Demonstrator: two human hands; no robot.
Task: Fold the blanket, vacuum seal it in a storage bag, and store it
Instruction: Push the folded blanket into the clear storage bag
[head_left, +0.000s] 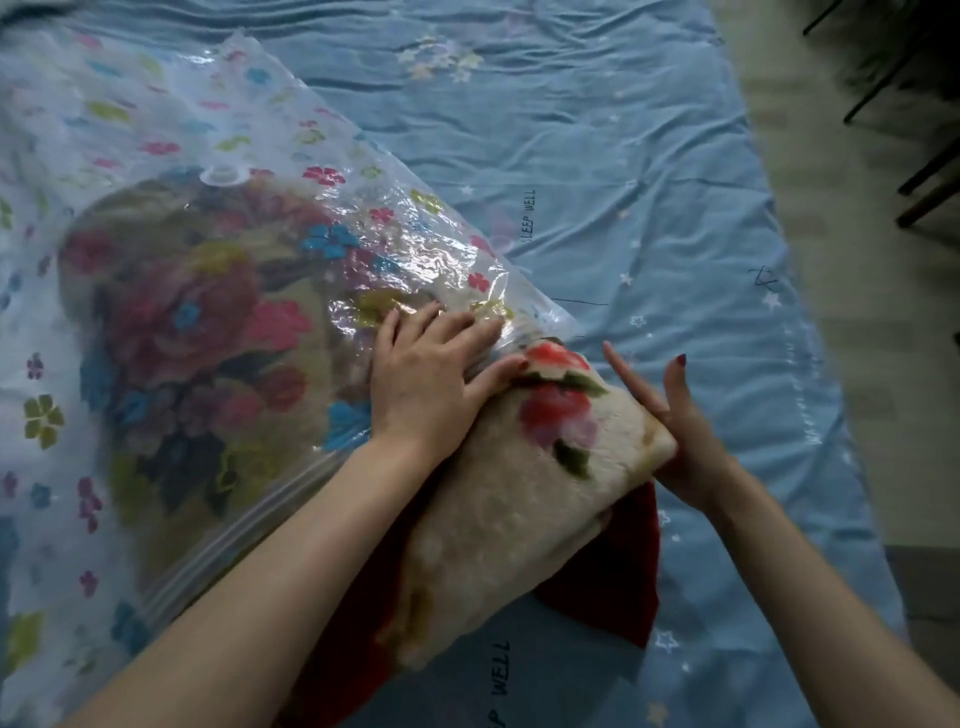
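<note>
A folded cream blanket (519, 499) with red flowers and a dark red underside lies on the bed, its far part inside a clear storage bag (171, 197) printed with small coloured flowers. The bag's round white valve (224, 174) sits on its top face. My left hand (431, 374) lies flat, fingers spread, on the bag's mouth and the blanket's top. My right hand (680, 431) presses with straight fingers against the blanket's right end, which sticks out of the bag.
The blue bed sheet (649, 171) with stars and "SLEEP WELL" print covers the mattress. The bed's right edge meets a pale tiled floor (883, 338). Dark chair legs (924, 171) stand at the upper right.
</note>
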